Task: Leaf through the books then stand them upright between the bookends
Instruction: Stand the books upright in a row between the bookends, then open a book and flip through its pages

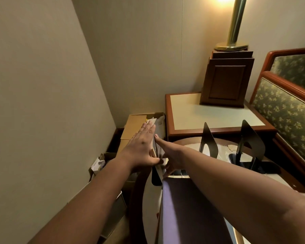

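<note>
A thin pale book [156,152] stands on edge at the left side of the round table [224,152]. My left hand [141,147] lies flat against its left face, thumb hooked under at the near end. My right hand [167,155] presses its right face, fingers pointing forward. A purple book [187,208] lies flat on the table under my right forearm. Two black metal bookends [209,145] [250,147] stand upright to the right, with a gap between them.
Behind the table stands a wooden side table [209,111] carrying a dark wooden box [225,80] and a brass lamp [234,29]. An upholstered bench [285,110] is at the right. Cardboard boxes [136,127] sit on the floor by the left wall.
</note>
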